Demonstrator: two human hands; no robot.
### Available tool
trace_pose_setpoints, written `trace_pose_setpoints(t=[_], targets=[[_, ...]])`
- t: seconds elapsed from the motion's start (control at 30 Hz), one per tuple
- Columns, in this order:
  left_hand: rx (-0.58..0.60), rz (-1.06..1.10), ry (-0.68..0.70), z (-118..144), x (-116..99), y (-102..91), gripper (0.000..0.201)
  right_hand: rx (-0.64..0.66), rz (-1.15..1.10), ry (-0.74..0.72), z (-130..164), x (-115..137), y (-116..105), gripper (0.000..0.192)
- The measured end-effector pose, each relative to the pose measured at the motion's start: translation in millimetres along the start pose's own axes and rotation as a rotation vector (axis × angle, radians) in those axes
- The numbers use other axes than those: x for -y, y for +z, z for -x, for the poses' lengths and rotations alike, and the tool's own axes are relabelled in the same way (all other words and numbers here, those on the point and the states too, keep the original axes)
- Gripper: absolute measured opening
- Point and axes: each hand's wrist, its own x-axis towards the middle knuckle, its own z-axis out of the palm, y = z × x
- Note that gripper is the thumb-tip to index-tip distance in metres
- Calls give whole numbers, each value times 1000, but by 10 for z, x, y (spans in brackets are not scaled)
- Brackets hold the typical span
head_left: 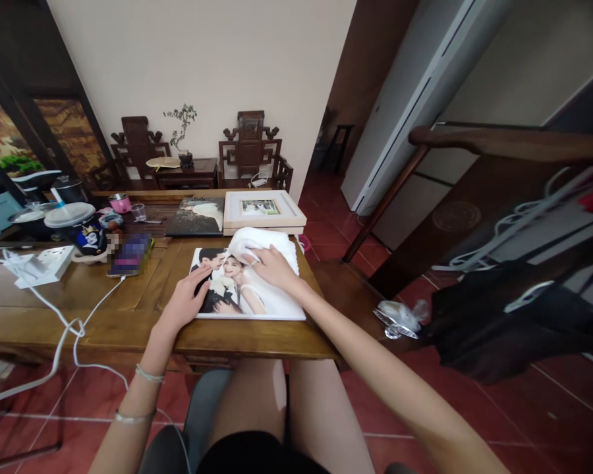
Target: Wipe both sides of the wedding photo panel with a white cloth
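A wedding photo panel (227, 289) lies flat near the front edge of the wooden table, showing a couple in black and white clothing. My left hand (185, 299) rests on the panel's left side with its fingers stretched out. On the upper right part of the panel, my right hand (271, 266) holds a bunched white towel (244, 242) against the surface. The towel covers the panel's upper right corner, and part of it is hidden beneath my hand.
Behind the panel lie a dark photo panel (192, 220) and a pale framed picture (261, 224). To the left are a phone (128, 257), a power strip (54, 263) with white cables, and a lidded cup (86, 234). A wooden chair (400, 230) stands at right.
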Motion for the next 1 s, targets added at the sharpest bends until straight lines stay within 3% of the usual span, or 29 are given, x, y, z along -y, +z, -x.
trace_pose_setpoints(t=[0.1,0.23,0.47,0.6,0.73,0.87,1.0], targets=[[2,-2,9,-3,7,1,41,-5,39,-68,5,139,90,29],[2,4,22,-12,-10,-2,42,63,-6,-186,302,324,84,30],[0,1,22,-1,-25,4,42,207,-145,-296,1125,535,-284,25],[-3,24,9,9,-33,6,41,248,-144,-306,1352,489,-438,24],[-9,39,3,8,-37,2,41,200,-138,-236,1249,287,-425,27],[-10,23,4,9,-30,-1,40,81,-80,-91,927,85,-313,32],[-7,9,6,9,-33,-1,41,-22,-4,-53,572,62,-166,31]])
